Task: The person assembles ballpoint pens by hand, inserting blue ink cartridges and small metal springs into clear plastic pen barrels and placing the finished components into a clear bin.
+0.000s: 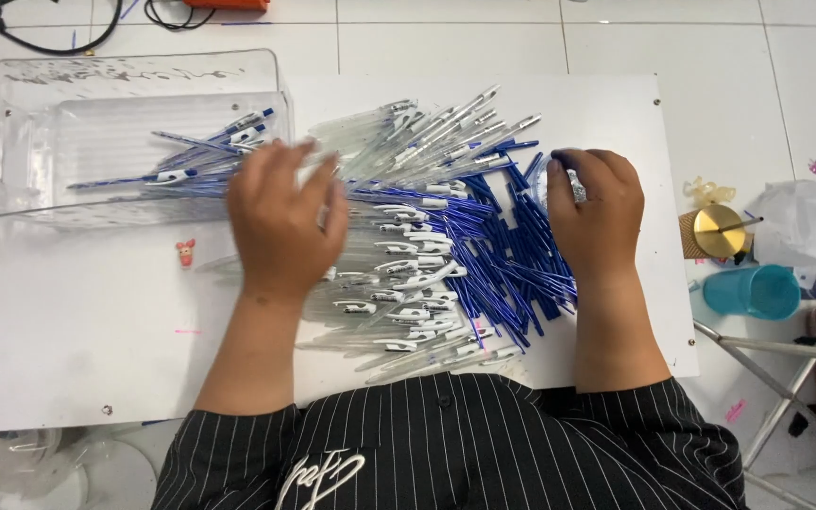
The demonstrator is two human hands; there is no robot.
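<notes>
Clear plastic pen barrels (380,283) and blue refills (512,255) lie heaped on the white surface (87,331), sorted by kind; the left hand (285,222) spreads flat on the barrels; the right hand (597,212) seemingly pinches refills; a clear tray (21,142) holds finished pens (200,161).

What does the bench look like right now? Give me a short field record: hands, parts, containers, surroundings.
left hand: palm down, blurred, over the clear pen barrels
right hand: resting on the blue refills; whether its fingers grip anything cannot be told
pile: barrels with white clips left and centre, refills to the right
clear tray: far left, holds a few assembled pens
surface: white board
nearby: small pink figure on the board, teal cup to the right
</notes>
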